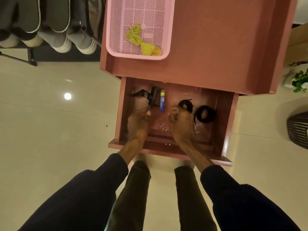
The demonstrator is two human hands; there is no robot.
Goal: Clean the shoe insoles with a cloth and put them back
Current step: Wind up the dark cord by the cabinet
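Note:
A crumpled yellow cloth (140, 39) lies in a pink perforated basket (115, 52) on top of a reddish-brown cabinet (216, 47). The cabinet's drawer (166, 150) is pulled out below it. Both my hands are inside the drawer. My left hand (138, 124) has its fingers bent down beside a black clamp-like part (153, 95). My right hand (180, 122) has curled fingers against a black coiled strap (185, 103). Whether either hand holds anything is hidden. Grey shoes (71, 42) sit on a rack at the upper left. No insole is visible.
The drawer also holds a blue and yellow tube (162, 100), a second black coil (205, 114) and a clear plastic lining (200, 127). A dark ribbed pot (298, 129) and a green plant (300, 80) stand at the right. Pale floor tiles surround the cabinet.

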